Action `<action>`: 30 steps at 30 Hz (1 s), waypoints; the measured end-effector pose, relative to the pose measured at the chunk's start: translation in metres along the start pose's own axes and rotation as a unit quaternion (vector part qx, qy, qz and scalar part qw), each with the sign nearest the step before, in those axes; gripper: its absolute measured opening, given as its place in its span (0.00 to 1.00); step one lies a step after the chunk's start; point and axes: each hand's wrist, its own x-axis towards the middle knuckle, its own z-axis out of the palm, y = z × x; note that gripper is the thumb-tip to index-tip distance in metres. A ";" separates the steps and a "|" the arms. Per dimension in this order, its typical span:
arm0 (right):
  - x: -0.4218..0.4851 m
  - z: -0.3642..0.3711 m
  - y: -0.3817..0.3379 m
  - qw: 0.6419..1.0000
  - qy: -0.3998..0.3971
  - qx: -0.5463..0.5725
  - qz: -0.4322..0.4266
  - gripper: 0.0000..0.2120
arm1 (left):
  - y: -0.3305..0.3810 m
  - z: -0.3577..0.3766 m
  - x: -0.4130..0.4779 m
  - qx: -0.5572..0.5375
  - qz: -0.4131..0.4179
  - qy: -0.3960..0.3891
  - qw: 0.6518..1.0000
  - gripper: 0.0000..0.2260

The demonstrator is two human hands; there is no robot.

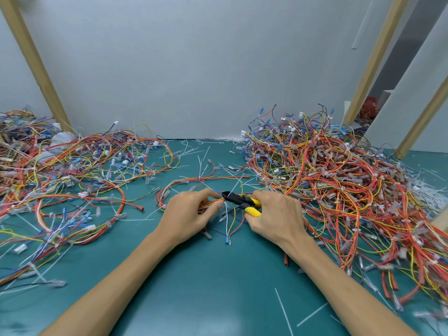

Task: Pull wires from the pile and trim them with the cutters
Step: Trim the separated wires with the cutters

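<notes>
My left hand pinches a small bundle of red, orange and yellow wires at the middle of the green mat. My right hand grips the yellow-handled cutters, whose black jaws point left and meet the bundle right beside my left fingertips. Loose ends of the bundle with a blue connector hang down between my hands. A big wire pile lies on the right, and a looser wire pile on the left.
The green mat carries scattered white cable-tie offcuts and a red sleeve piece. Wooden posts lean against the grey back wall on both sides. White clippings heap at the far right.
</notes>
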 end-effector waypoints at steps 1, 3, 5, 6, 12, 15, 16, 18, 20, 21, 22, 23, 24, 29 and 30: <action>0.000 0.000 0.001 1.000 -0.001 -0.001 0.003 0.16 | 0.000 0.000 0.000 -0.018 -0.017 -0.023 0.999 0.07; 0.000 0.002 0.002 1.000 -0.006 -0.002 0.008 0.16 | 0.003 0.001 0.002 -0.028 -0.037 -0.060 0.997 0.08; -0.001 0.004 0.002 1.000 -0.021 -0.007 0.010 0.15 | 0.006 0.003 0.001 -0.021 -0.053 -0.062 0.996 0.10; -0.002 0.006 0.002 0.999 -0.032 -0.011 0.009 0.14 | 0.007 0.005 0.000 -0.010 -0.055 -0.044 0.998 0.10; -0.002 0.012 0.001 0.996 -0.086 -0.002 0.022 0.11 | 0.013 0.008 -0.005 0.073 0.039 0.054 0.995 0.13; -0.002 0.014 0.000 0.994 -0.103 -0.003 0.025 0.12 | 0.012 0.007 -0.004 0.114 0.077 0.078 0.987 0.12; -0.002 0.014 0.000 0.994 -0.108 -0.001 0.025 0.13 | 0.012 0.006 -0.004 0.127 0.092 0.083 0.984 0.12; -0.002 0.013 0.000 0.993 -0.114 0.002 0.026 0.13 | 0.011 0.007 -0.003 0.151 0.119 0.095 0.977 0.12; 0.000 0.012 0.001 0.993 -0.119 0.004 0.026 0.12 | 0.010 0.008 -0.002 0.162 0.132 0.103 0.972 0.14; 0.000 0.011 0.002 0.992 -0.125 0.006 0.025 0.12 | 0.010 0.009 -0.001 0.163 0.134 0.105 0.972 0.15; 0.001 0.010 0.003 0.991 -0.132 0.006 0.025 0.11 | 0.010 0.009 -0.001 0.162 0.135 0.106 0.972 0.15; 0.002 0.010 0.004 0.990 -0.140 0.005 0.023 0.11 | 0.011 0.009 -0.002 0.161 0.135 0.106 0.972 0.15; 0.002 0.009 0.005 0.989 -0.146 0.002 0.022 0.11 | 0.011 0.010 -0.002 0.158 0.136 0.105 0.972 0.15; 0.002 0.006 0.007 0.987 -0.160 -0.011 0.016 0.11 | 0.011 0.008 -0.003 0.142 0.129 0.093 0.977 0.10; 0.003 0.006 0.007 0.986 -0.163 -0.011 0.015 0.11 | 0.012 0.008 -0.003 0.140 0.128 0.092 0.978 0.10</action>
